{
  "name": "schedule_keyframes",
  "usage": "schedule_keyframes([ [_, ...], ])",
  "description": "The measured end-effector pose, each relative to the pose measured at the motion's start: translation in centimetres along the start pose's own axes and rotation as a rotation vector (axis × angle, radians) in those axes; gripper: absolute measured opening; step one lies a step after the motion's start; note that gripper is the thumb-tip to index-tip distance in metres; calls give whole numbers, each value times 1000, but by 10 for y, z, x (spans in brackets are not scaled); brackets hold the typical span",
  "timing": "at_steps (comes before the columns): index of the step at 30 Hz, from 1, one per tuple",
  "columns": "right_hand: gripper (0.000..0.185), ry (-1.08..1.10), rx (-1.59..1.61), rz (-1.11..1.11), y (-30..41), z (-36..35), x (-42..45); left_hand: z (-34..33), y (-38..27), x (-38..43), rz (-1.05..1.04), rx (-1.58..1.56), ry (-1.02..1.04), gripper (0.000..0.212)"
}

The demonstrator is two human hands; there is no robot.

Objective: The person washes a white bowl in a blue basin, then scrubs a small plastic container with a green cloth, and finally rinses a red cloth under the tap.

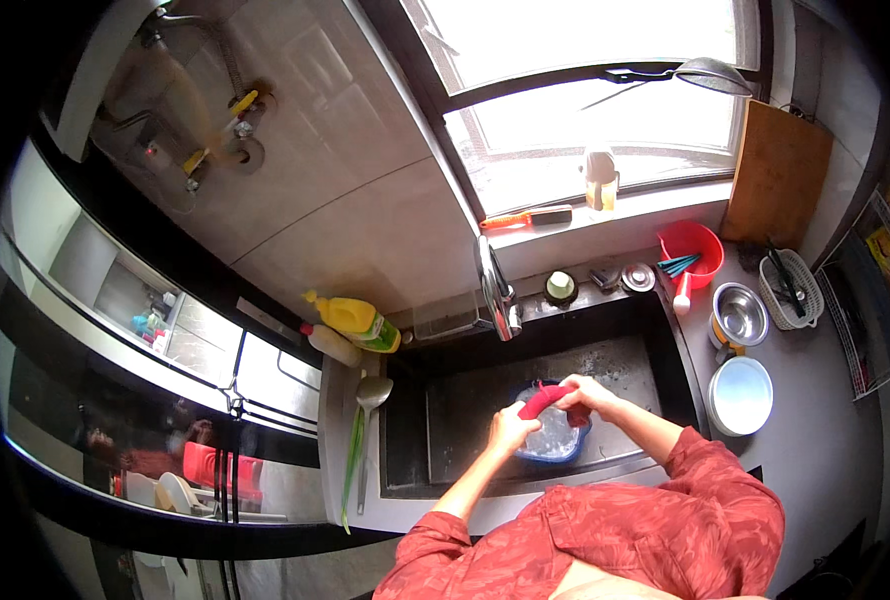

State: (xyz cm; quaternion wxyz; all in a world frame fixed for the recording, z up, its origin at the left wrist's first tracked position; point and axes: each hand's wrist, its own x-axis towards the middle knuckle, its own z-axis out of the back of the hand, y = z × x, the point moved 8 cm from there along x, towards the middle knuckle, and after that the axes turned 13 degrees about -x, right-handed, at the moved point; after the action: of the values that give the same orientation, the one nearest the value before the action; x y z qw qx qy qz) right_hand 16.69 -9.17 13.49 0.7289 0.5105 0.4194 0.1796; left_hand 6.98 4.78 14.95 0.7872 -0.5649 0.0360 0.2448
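Above a blue basin (583, 442) of cloudy, sudsy water, my left hand (514, 429) grips one end of a red cloth (541, 401). My right hand (586, 395) grips the cloth farther along, and its loose end hangs down over the basin. The cloth looks bunched into a roll between both hands. Under it all, the basin stands in a dark rectangular sink (475, 435). A chrome faucet (497, 292) rises at the sink's back edge, away from my hands.
Left of the sink lie a metal spatula (373, 394) and green leaves (354, 450), near a yellow detergent bottle (358, 322). On the right counter stand a red dipper (704, 251), a steel bowl (740, 313), white bowls (742, 396) and a white basket (809, 300). A wooden board (779, 176) leans behind.
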Motion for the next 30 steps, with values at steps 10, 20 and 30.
schedule_keyframes([
  [10, 39, 68, 494, -1, 22, -26, -42, -29, -106, -59, -544, 464, -78, 44],
  [20, 23, -150, 362, 430, 69, -20, -58, -6, -35, -45, -38, -994, 114, 24],
  [30, 32, -268, 70, 331, 94, 30, -76, 89, -50, -72, -176, -1531, -330, 19],
])
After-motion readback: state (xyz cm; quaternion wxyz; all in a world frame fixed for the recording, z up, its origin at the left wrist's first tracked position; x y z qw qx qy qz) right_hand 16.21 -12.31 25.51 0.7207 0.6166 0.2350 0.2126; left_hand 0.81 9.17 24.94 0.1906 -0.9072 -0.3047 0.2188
